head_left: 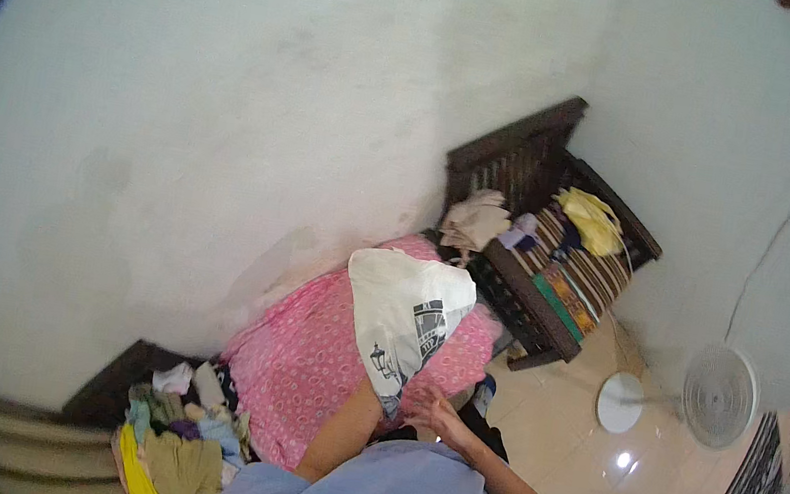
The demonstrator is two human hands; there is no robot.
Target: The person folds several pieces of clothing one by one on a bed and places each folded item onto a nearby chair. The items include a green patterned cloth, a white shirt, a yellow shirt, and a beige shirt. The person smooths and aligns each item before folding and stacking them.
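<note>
A white cloth garment (391,292) with dark printed pictures hangs in front of me, over a pink patterned bed cover (299,355). My left forearm (343,434) reaches up into its lower end. The cloth hides my left hand, so its fingers do not show. Just right of the garment's lower edge is my right hand (433,412), slightly blurred, with its fingers apart and nothing seen in them. A dark bluish edge (389,406) shows at the bottom of the garment, by my left forearm.
Piled clothes (187,430) lie at the lower left. A dark wooden bench (532,317) beyond the bed carries a beige cloth (475,220) and a yellow bag (590,222). On the right, a white standing fan (719,396) and a striped mat (751,484) are on the tiled floor.
</note>
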